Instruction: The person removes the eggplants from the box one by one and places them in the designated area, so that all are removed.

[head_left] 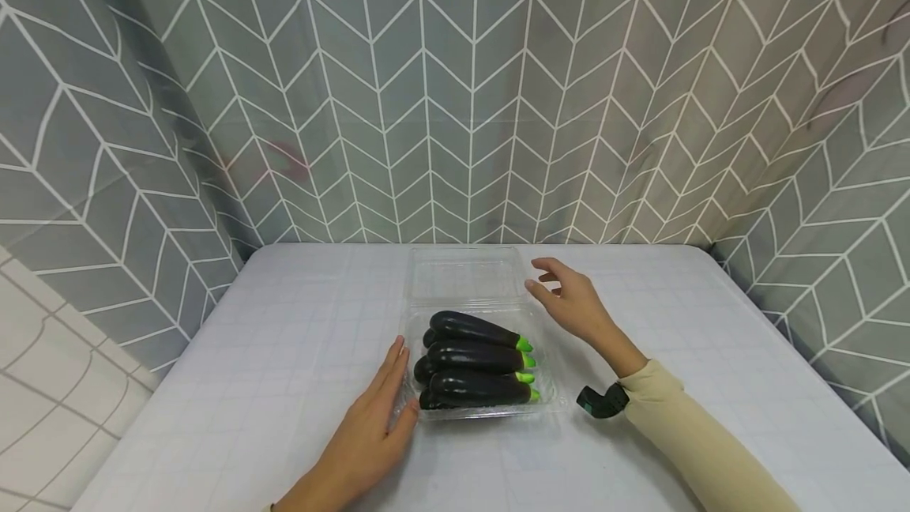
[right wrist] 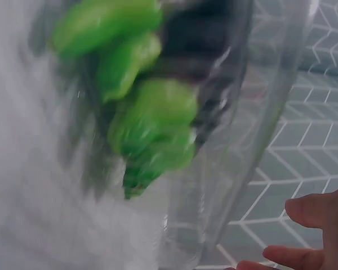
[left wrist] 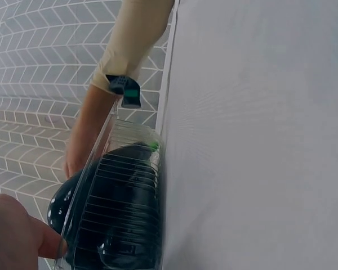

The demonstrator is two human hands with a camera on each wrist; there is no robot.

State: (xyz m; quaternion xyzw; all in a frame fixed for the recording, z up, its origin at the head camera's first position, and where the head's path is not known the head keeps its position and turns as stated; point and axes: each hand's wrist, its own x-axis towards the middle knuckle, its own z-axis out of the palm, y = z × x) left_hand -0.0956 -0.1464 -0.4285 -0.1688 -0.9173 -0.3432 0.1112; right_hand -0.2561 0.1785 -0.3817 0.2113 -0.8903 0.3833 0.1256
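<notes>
Several dark eggplants (head_left: 472,354) with green stem ends lie in a clear plastic clamshell box (head_left: 490,411). Its transparent lid (head_left: 465,275) is folded back, flat on the table behind. My left hand (head_left: 370,425) rests along the box's left side with fingers extended. In the left wrist view the thumb (left wrist: 50,242) touches the rim. My right hand (head_left: 572,303) hovers beside the lid's right edge, fingers slightly bent and holding nothing. The right wrist view shows blurred green stems (right wrist: 152,124) through the box wall, with part of the right hand (right wrist: 321,230) at lower right.
A white cloth covers the table (head_left: 249,385) under the box. Grey curtains (head_left: 469,101) with white chevron lines hang behind and at both sides. A black strap device (head_left: 603,400) is on the right wrist, by the beige sleeve (head_left: 697,433).
</notes>
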